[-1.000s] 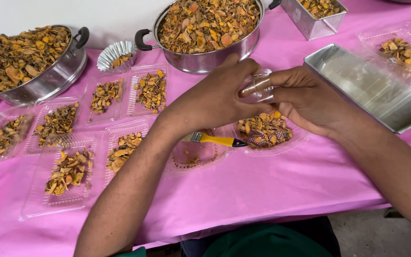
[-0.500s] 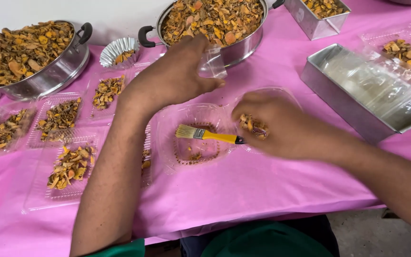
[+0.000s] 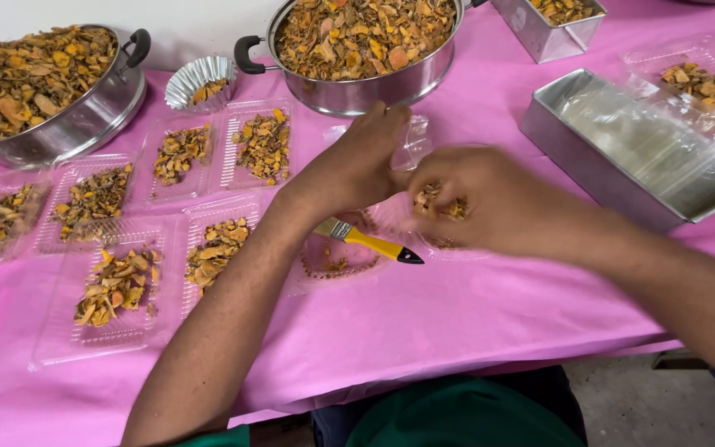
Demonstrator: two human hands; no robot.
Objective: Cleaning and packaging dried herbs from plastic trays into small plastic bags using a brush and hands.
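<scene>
- Clear plastic under the two hands is hard to read: a small see-through tray (image 3: 411, 145) shows only as a glint past the left hand (image 3: 356, 165), and whether the fingers grip it cannot be told.
- Motion blurs the right hand (image 3: 490, 203); it is curled shut around a pinch of dried orange-brown pieces (image 3: 436, 199), seen between its fingers.
- Left hand sits just beside the right, thumbs nearly meeting, fingers bent and pointing toward the big pot.
- Below both hands lies a brush (image 3: 370, 242) with a yellow handle and black tip, flat on a clear tray (image 3: 337, 261) holding a few crumbs.
- Left of the forearm, six clear trays (image 3: 117, 285) each hold a small heap of the same dried pieces.
- Steel pot (image 3: 366, 50) with black handles is heaped full; a second pot (image 3: 51, 83) at far left is cut off by the edge.
- Small fluted cup (image 3: 200, 81) holds a few pieces.
- Long metal tin (image 3: 647, 149) on the right holds only clear plastic.
- Pink cloth (image 3: 457, 323) covers the table.
</scene>
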